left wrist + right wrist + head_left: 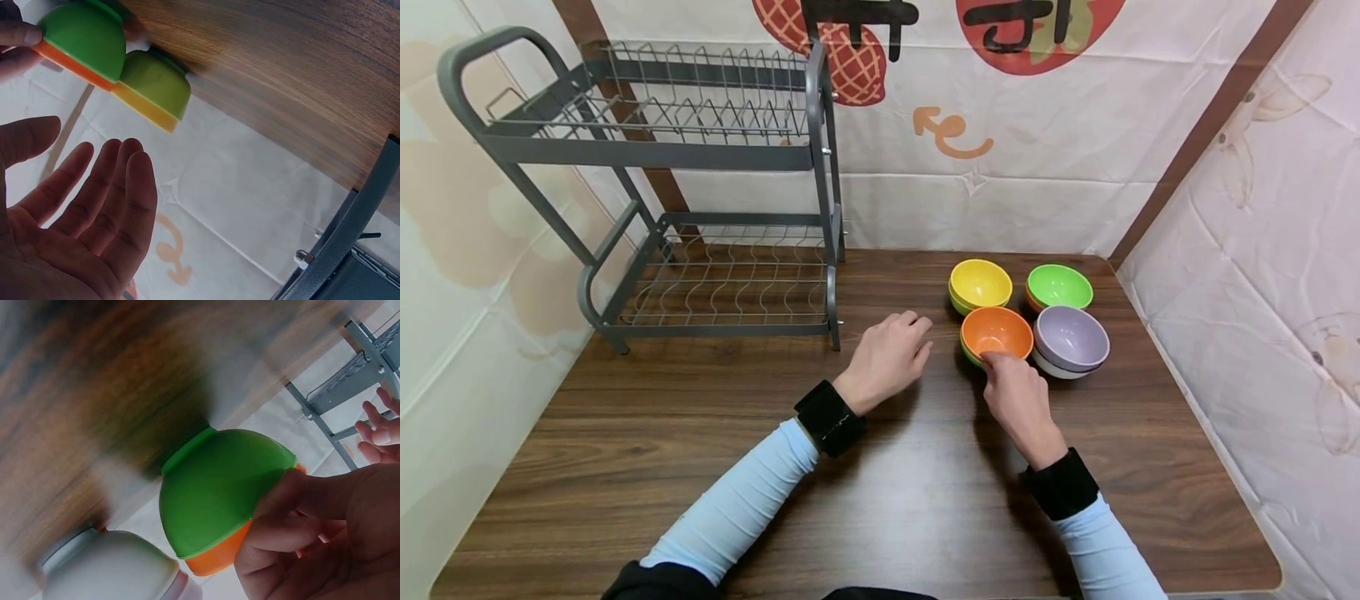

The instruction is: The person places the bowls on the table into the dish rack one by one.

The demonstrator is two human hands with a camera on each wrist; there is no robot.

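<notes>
White printed backdrop (1037, 212) behind wood-grain tabletop (895, 508); black characters (868, 12) cropped by top edge, unreadable. Leftmost, gray two-tier dish rack (662, 155). Next, left hand (883, 358), fingers relaxed, released. Yellow bowl (981, 283) nested in lime bowl (156, 81). Orange bowl (997, 330) nested in green bowl (215, 490), nearer person; right hand (1021, 402) pinches near rim, fingers grasping. Rightmost, bright-green bowl (1060, 286) atop second orange bowl (1033, 302), behind lavender bowl (1071, 338) nested in white bowl (112, 569).

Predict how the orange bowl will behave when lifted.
The orange bowl probably stays stiff: its rim looks even. Its glossy surface may slip in the right hand. Nested in a green bowl, it might drag that along.
</notes>
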